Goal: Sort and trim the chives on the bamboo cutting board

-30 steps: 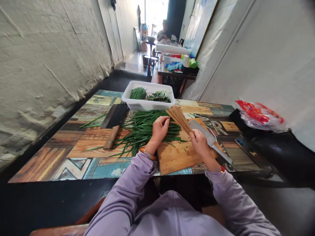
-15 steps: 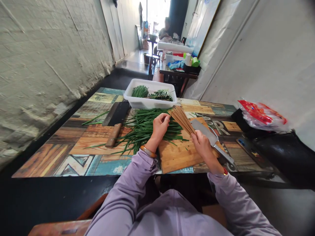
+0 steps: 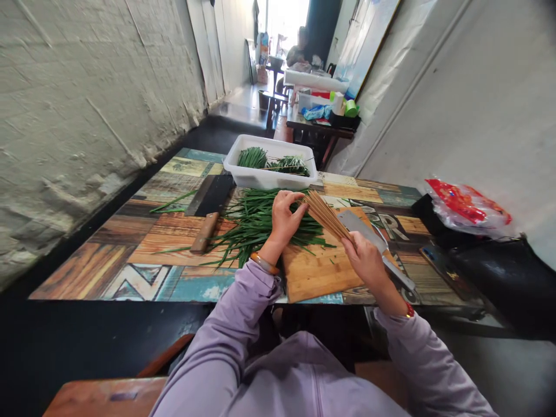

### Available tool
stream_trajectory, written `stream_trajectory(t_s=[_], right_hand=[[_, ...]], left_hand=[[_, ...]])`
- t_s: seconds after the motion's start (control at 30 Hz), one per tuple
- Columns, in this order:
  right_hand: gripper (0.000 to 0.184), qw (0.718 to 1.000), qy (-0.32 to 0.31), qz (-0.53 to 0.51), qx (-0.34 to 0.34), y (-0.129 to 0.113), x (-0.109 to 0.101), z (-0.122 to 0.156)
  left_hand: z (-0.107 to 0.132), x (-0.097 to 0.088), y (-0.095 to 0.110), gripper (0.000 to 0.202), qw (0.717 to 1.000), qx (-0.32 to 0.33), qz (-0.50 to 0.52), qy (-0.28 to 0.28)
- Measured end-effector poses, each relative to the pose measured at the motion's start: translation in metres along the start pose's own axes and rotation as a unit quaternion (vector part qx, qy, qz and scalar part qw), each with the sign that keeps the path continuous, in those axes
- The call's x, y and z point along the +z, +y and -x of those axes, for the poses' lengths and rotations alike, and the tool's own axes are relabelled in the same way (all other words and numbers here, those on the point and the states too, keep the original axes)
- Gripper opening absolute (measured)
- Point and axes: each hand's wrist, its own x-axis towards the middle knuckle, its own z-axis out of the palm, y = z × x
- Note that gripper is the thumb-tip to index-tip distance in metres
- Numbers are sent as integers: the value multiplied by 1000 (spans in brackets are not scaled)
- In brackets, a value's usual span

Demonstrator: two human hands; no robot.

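Observation:
My right hand (image 3: 364,255) is closed around the lower end of a fanned bundle of thin wooden skewers (image 3: 326,215). Their tips point up and to the left. At those tips is my left hand (image 3: 285,219), its thumb and forefinger curved with a gap between them; nothing shows clearly in its fingers. Beneath it lies a heap of long green chives (image 3: 252,223), partly over the wooden cutting board (image 3: 319,275). A metal cleaver (image 3: 362,226) rests on the board's right side, behind my right hand.
A white plastic tub (image 3: 271,176) with chive bundles and skewers stands behind the heap. To the left lies a dark-bladed cleaver (image 3: 211,197) with a wooden handle. Red-and-clear plastic packaging (image 3: 469,205) and a black bag (image 3: 495,278) are at right. A person sits far back.
My left hand has opened from a closed curl, its fingers reaching toward the skewer tips. My right hand keeps the bundle. The whole view has shifted slightly.

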Motion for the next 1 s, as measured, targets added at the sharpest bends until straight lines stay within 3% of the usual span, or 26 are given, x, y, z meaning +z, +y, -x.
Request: stream_trajectory(t_s=[0.13, 0.23, 0.3, 0.4, 0.53, 0.63, 0.7, 0.77, 0.87, 1.0], right_hand=[[40, 1000, -7, -24, -6, 4, -4, 6], [38, 998, -12, -66, 17, 8, -10, 10], [37, 996, -12, -86, 37, 9, -13, 12], [35, 994, -5, -95, 53, 9, -18, 15], [34, 993, -2, -107, 54, 6, -18, 16], [36, 991, -9, -126, 50, 0, -15, 16], [36, 989, -10, -142, 46, -5, -13, 16], [35, 985, -9, -164, 46, -9, -13, 17], [33, 976, -23, -208, 57, -16, -13, 18], [35, 967, -33, -246, 62, -19, -14, 20]], left_hand=[[-5, -4, -3, 9, 997, -36, 63, -4], [-10, -10, -6, 12, 995, -72, 63, 38], [-13, -20, -8, 14, 996, -59, 25, 67], [-15, -50, -16, 18, 993, -9, -84, 79], [-10, -102, -30, 13, 962, -12, -269, 47], [-2, -131, -35, 50, 936, -32, -349, -25], [3, -141, -32, 55, 932, -41, -357, -41], [8, -142, -24, 41, 940, -40, -339, -16], [14, -126, -5, 24, 965, -34, -260, 17], [23, -87, 22, 17, 989, -53, -133, -35]])
